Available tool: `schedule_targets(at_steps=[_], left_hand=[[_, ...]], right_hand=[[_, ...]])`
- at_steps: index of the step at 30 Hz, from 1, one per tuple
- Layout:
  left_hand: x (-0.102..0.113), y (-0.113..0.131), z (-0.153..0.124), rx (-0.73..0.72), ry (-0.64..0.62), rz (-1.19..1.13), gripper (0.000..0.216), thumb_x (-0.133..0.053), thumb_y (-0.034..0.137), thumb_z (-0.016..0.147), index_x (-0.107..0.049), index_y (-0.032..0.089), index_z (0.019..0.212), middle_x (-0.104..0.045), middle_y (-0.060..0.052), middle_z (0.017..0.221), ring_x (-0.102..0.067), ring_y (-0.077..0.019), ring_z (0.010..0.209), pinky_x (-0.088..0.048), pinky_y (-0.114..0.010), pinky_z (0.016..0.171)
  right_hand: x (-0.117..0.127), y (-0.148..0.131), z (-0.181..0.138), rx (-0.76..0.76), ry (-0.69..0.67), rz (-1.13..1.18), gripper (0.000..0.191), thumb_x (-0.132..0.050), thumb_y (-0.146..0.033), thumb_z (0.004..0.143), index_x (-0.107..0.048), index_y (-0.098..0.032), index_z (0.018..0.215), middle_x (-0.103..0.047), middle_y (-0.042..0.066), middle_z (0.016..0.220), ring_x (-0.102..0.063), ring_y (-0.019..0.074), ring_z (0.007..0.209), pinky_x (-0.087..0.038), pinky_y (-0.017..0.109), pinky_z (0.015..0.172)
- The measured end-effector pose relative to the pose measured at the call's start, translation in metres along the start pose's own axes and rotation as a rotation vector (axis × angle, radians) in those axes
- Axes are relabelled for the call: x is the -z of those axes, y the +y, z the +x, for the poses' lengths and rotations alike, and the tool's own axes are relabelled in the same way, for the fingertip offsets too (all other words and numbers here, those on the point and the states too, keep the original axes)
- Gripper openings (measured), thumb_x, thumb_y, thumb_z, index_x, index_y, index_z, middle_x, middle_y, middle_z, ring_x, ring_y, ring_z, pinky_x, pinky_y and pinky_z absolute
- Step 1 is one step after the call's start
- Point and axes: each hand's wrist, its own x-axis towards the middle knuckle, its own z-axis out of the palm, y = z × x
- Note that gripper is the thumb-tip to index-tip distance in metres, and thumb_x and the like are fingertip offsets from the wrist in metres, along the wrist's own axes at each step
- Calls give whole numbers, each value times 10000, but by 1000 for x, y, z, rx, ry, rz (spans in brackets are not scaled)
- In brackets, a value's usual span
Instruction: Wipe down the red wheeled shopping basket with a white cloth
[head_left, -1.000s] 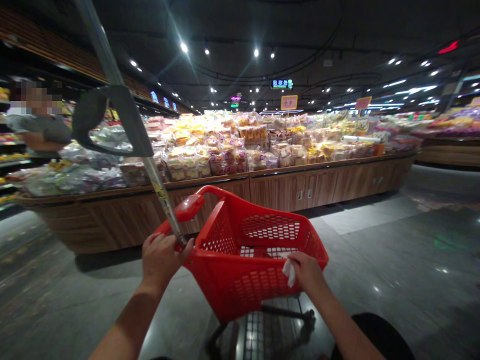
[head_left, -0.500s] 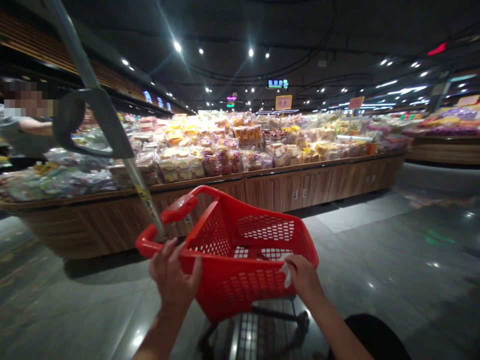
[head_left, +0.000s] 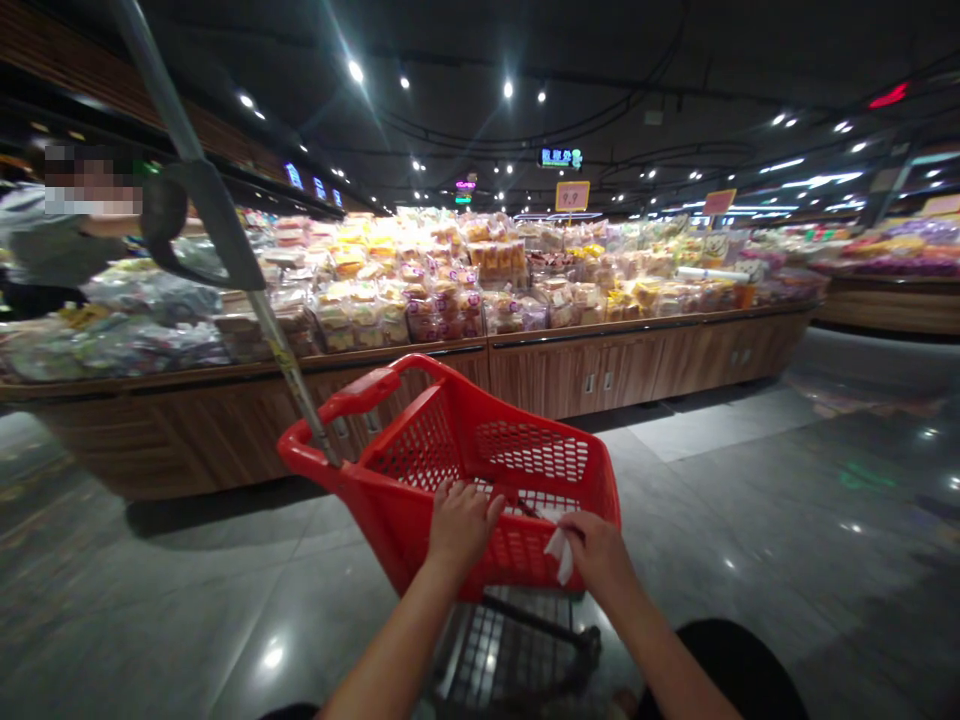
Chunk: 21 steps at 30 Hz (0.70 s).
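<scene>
A red plastic shopping cart [head_left: 390, 520] stands in front of me, turned sideways, with its handle to the left. My left hand [head_left: 461, 520] rests over the near rim, its fingers bent down over the edge and gripping it. At the right part of the same rim, my right hand [head_left: 600, 550] pinches a crumpled white tissue [head_left: 559, 555], which hangs on the cart's outer side. Something dark and thin lies in the basket, partly hidden. A grey metal pole with a plastic grip [head_left: 217, 225], resembling a crutch, leans up from the cart's handle end.
Behind the cart runs a wood-panelled display counter [head_left: 577, 375] heaped with packaged breads and snacks [head_left: 442, 290]. A person [head_left: 52, 240] stands beyond its left end. A second counter [head_left: 892, 305] is at the right. Grey tiled floor [head_left: 750, 500] surrounds the cart.
My left hand has moved right, from the rim near the handle to its middle. The right hand still pinches the tissue. The cart has shifted slightly, and the person at left has moved.
</scene>
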Motion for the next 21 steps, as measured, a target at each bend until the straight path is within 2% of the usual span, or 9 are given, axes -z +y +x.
schedule_targets(at_steps=[3, 6, 8, 11, 15, 18, 21], left_hand=[[0, -19, -2, -12, -7, 23, 358, -376, 365, 881, -640, 199, 706, -658, -51, 782, -556, -206, 871, -299, -410, 957], [1, -32, -1, 12, -12, 43, 340, -394, 344, 870, -644, 193, 695, -656, -55, 755, -558, -211, 867, -285, -420, 971], [2, -32, 0, 52, -3, 57, 343, -389, 340, 870, -646, 186, 702, -659, -61, 756, -561, -219, 871, -254, -450, 995], [1, -18, -1, 79, -2, 43, 361, -364, 346, 881, -647, 192, 719, -670, -58, 784, -572, -213, 877, -201, -475, 1029], [-7, 2, -4, 58, -83, -23, 448, -307, 380, 902, -667, 193, 710, -685, -59, 742, -603, -186, 799, -287, -412, 966], [-11, -4, -7, 96, -115, -8, 540, -249, 408, 912, -677, 161, 694, -686, -96, 700, -615, -197, 726, -361, -381, 832], [-9, -19, -8, 81, -131, -9, 566, -242, 427, 912, -678, 155, 676, -688, -102, 691, -620, -193, 709, -369, -351, 769]], right_hand=[[20, 29, -11, -65, -2, -65, 262, -444, -159, 785, -700, -185, 836, -706, 66, 850, -647, 218, 799, -478, 327, 759], [24, 42, -20, -63, 17, -68, 237, -464, -166, 782, -697, -186, 825, -704, 70, 852, -646, 225, 794, -485, 336, 751], [12, 35, -25, 2, 34, -34, 216, -480, -153, 782, -691, -188, 815, -697, 70, 865, -637, 220, 814, -487, 333, 762], [-18, 9, -28, 133, 77, 35, 210, -475, -137, 810, -673, -189, 855, -683, 67, 878, -617, 210, 836, -487, 337, 781], [-49, -24, -32, 340, 109, 127, 224, -480, -86, 814, -632, -186, 945, -658, 61, 913, -577, 196, 888, -469, 346, 828], [-50, -30, -41, 462, 41, 157, 250, -482, -32, 792, -631, -195, 908, -639, 48, 889, -557, 184, 881, -464, 328, 819], [-37, -21, -54, 460, -33, 155, 275, -480, 6, 772, -629, -196, 884, -625, 44, 876, -552, 174, 856, -466, 297, 770]])
